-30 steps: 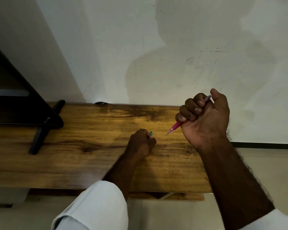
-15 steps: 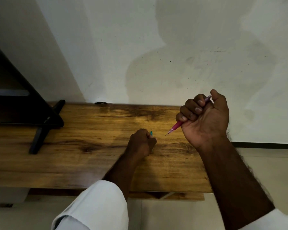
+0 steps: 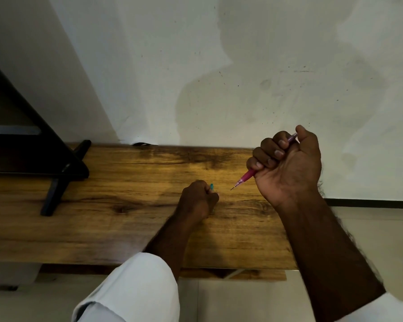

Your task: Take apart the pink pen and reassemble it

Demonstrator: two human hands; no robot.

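My right hand point(image 3: 289, 166) is closed in a fist around the pink pen point(image 3: 246, 177), raised above the right end of the wooden table point(image 3: 126, 224). The pen's tip points down and left toward my other hand, and its rear end sticks out by my thumb. My left hand point(image 3: 199, 199) rests on the table as a fist, pinching a small teal piece point(image 3: 211, 187) whose end shows above the fingers. A short gap separates the pen tip from the teal piece. Most of the pen barrel is hidden in my fist.
A black stand point(image 3: 56, 173) with angled legs sits on the table's left part. A white wall point(image 3: 219, 77) rises right behind the table's far edge. The table ends just right of my right hand, with pale floor point(image 3: 370, 240) beyond.
My right hand with the pen has risen very slightly. My left hand has stayed in place.
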